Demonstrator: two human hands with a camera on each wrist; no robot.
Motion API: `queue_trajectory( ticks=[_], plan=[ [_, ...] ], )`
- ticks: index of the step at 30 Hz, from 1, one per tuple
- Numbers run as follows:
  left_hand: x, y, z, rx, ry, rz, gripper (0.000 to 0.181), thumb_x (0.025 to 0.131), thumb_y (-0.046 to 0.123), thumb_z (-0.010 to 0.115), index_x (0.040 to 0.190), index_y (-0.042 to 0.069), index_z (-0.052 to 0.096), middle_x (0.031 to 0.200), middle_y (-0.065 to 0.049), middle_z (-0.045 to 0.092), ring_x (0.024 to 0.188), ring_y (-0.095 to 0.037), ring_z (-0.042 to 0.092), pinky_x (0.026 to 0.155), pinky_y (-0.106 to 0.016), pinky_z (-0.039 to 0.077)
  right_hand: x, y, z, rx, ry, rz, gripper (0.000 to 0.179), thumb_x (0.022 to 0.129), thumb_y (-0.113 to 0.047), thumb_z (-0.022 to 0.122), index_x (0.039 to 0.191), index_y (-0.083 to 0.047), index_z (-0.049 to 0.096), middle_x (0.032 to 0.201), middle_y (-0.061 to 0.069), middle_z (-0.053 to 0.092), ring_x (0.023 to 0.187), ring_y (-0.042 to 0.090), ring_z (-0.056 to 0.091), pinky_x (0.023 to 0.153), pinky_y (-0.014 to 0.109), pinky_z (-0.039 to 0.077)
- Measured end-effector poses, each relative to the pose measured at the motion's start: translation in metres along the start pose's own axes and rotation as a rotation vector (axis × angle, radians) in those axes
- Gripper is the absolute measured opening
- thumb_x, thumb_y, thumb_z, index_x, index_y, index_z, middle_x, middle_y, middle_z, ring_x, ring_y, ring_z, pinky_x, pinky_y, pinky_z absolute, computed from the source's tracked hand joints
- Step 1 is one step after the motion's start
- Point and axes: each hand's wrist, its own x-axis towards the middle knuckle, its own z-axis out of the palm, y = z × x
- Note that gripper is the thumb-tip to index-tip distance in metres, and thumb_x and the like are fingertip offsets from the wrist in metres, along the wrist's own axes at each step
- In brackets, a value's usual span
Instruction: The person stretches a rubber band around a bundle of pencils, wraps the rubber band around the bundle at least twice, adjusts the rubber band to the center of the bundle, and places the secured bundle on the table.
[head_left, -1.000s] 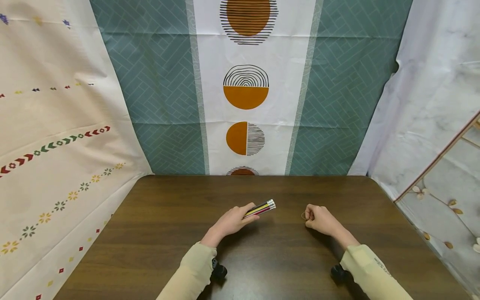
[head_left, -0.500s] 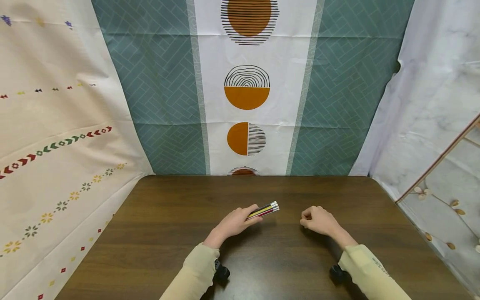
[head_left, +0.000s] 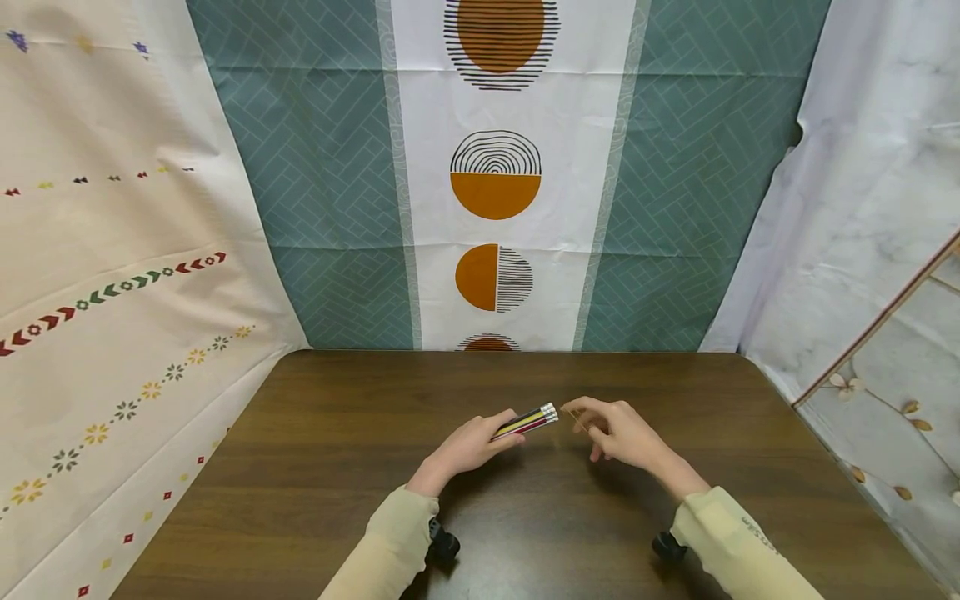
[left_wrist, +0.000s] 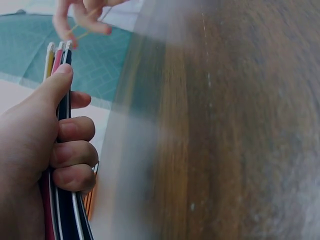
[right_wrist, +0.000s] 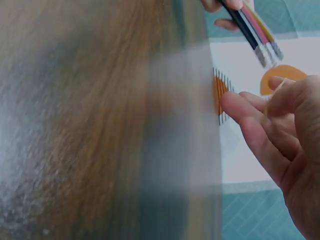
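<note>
- We see the pencils (head_left: pixel 519 423) gathered in one bundle and held above the worktop (head_left: pixel 337 400), roughly midway between its left and right edges and well short of the far corners. Black, yellow and red ones show; we cannot count them all.
- Their pale eraser ends (head_left: pixel 552 412) point toward the right edge, tilted a little toward the far edge, and lie close together, so we judge the gathering done.
- The thin rubber band (head_left: pixel 576 420) is just beside those ends and, as far as we can see, not around the pencils. That part we judge undone; bundle and band are near but apart.
- Our left hand (head_left: pixel 468 446) grasps the bundle, with the thumb lying along it and the fingers curled around, leaving the eraser ends free beyond the grip.
- Our right hand (head_left: pixel 621 433) has its fingers spread, with the band strung across them. We cannot tell whether any finger pinches it, nor exactly how it loops.
- Beyond the far edge hangs a cloth (head_left: pixel 420 300) printed with orange circles; nothing in the work touches it.
</note>
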Motion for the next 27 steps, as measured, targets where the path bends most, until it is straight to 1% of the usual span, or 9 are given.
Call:
queue_trajectory(
  ticks=[2, 6, 9, 12, 14, 17, 20, 22, 27],
  plan=[
    [0.000, 0.000, 0.000, -0.008, -0.001, -0.001, 0.024, 0.099, 0.045, 0.055, 0.111, 0.025, 0.057, 0.078, 0.007, 0.055, 0.061, -0.005, 0.045, 0.057, -0.022, 0.037, 0.001, -0.004, 0.001, 0.009, 0.004, -0.022, 0.045, 0.093, -0.004, 0.065, 0.133, -0.020, 0.054, 0.105, 0.016, 0.074, 0.053, 0.017, 0.068, 0.042, 0.026, 0.049],
    [0.000, 0.000, -0.001, -0.016, -0.011, 0.000, 0.022, 0.099, 0.044, 0.056, 0.111, 0.025, 0.057, 0.078, 0.007, 0.055, 0.062, -0.005, 0.045, 0.058, -0.022, 0.037, 0.005, -0.012, 0.003, -0.010, 0.035, -0.037, 0.058, 0.084, -0.023, 0.080, 0.135, -0.029, 0.052, 0.115, 0.008, 0.072, 0.071, 0.015, 0.072, 0.058, 0.024, 0.055],
    [0.001, 0.000, -0.001, -0.020, -0.034, -0.002, 0.023, 0.099, 0.045, 0.055, 0.111, 0.026, 0.057, 0.080, 0.007, 0.056, 0.062, -0.005, 0.046, 0.058, -0.022, 0.038, 0.008, -0.019, 0.006, -0.044, 0.051, -0.053, 0.067, 0.080, -0.031, 0.083, 0.138, -0.032, 0.051, 0.121, 0.001, 0.069, 0.080, 0.008, 0.072, 0.072, 0.023, 0.056],
    [0.001, 0.002, -0.002, -0.024, -0.067, -0.005, 0.026, 0.099, 0.048, 0.053, 0.113, 0.026, 0.057, 0.081, 0.007, 0.057, 0.062, -0.005, 0.046, 0.059, -0.022, 0.038, 0.011, -0.024, 0.009, -0.068, 0.046, -0.054, 0.074, 0.077, -0.033, 0.085, 0.141, -0.036, 0.047, 0.124, -0.002, 0.066, 0.079, 0.004, 0.072, 0.078, 0.027, 0.056],
    [0.001, 0.003, -0.002, -0.027, -0.085, -0.004, 0.027, 0.099, 0.048, 0.053, 0.114, 0.026, 0.057, 0.081, 0.007, 0.056, 0.062, -0.004, 0.045, 0.059, -0.022, 0.038, 0.014, -0.027, 0.012, -0.080, 0.042, -0.054, 0.078, 0.076, -0.033, 0.086, 0.142, -0.039, 0.045, 0.124, -0.004, 0.065, 0.080, 0.006, 0.072, 0.080, 0.030, 0.056],
    [0.001, 0.004, -0.002, -0.046, -0.104, -0.003, 0.026, 0.099, 0.048, 0.052, 0.113, 0.026, 0.057, 0.080, 0.007, 0.054, 0.062, -0.004, 0.045, 0.060, -0.021, 0.038, 0.017, -0.031, 0.015, -0.068, 0.023, -0.057, 0.081, 0.075, -0.030, 0.087, 0.143, -0.039, 0.043, 0.122, -0.006, 0.064, 0.086, 0.010, 0.072, 0.080, 0.030, 0.056],
    [0.001, 0.004, -0.002, -0.071, -0.114, -0.002, 0.025, 0.100, 0.047, 0.052, 0.111, 0.026, 0.057, 0.078, 0.008, 0.052, 0.062, -0.004, 0.044, 0.060, -0.021, 0.037, 0.020, -0.034, 0.019, -0.057, -0.001, -0.067, 0.082, 0.075, -0.028, 0.087, 0.144, -0.038, 0.043, 0.120, -0.006, 0.064, 0.088, 0.013, 0.070, 0.075, 0.028, 0.057],
    [0.001, 0.005, -0.002, -0.086, -0.120, 0.003, 0.024, 0.100, 0.047, 0.051, 0.110, 0.026, 0.057, 0.078, 0.008, 0.051, 0.062, -0.004, 0.044, 0.061, -0.021, 0.038, 0.022, -0.036, 0.020, -0.073, -0.006, -0.070, 0.083, 0.074, -0.029, 0.087, 0.144, -0.039, 0.042, 0.119, -0.007, 0.064, 0.084, 0.011, 0.069, 0.072, 0.026, 0.056],
    [0.001, 0.006, -0.004, -0.117, -0.138, 0.008, 0.024, 0.100, 0.047, 0.051, 0.109, 0.025, 0.057, 0.078, 0.008, 0.050, 0.062, -0.004, 0.044, 0.062, -0.020, 0.038, 0.026, -0.038, 0.025, -0.160, 0.015, -0.083, 0.081, 0.074, -0.031, 0.087, 0.142, -0.040, 0.045, 0.108, -0.012, 0.063, 0.069, 0.002, 0.062, 0.064, 0.022, 0.050]
  ],
)
